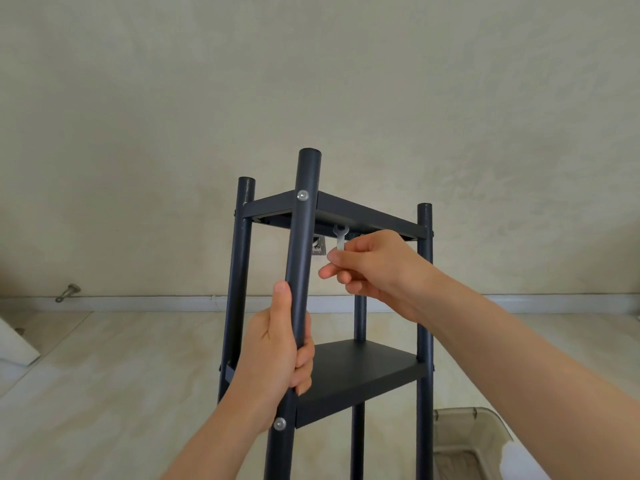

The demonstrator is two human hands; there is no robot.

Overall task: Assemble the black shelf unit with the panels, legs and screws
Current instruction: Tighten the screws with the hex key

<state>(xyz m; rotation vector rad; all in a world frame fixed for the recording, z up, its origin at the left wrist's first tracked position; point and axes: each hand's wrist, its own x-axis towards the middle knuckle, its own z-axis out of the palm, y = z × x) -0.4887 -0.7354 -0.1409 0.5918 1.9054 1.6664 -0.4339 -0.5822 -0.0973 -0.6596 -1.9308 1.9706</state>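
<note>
left hand [277, 355]: bare | right hand [377, 268]: bare | forearms [519, 344]: uncovered

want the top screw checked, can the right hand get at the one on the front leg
Probably yes: the screw head faces outward, uncovered, and the right hand holds the wrench nearby.

Left hand [277, 344], right hand [370, 268], seemingly curled

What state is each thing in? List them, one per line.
Left hand: grips the front leg.
Right hand: pinches the wrench.
Wrench: upright, head under the top panel.
Top panel: attached to front leg.
Upper screw: seated in front leg.
Bin: lidless.
</note>
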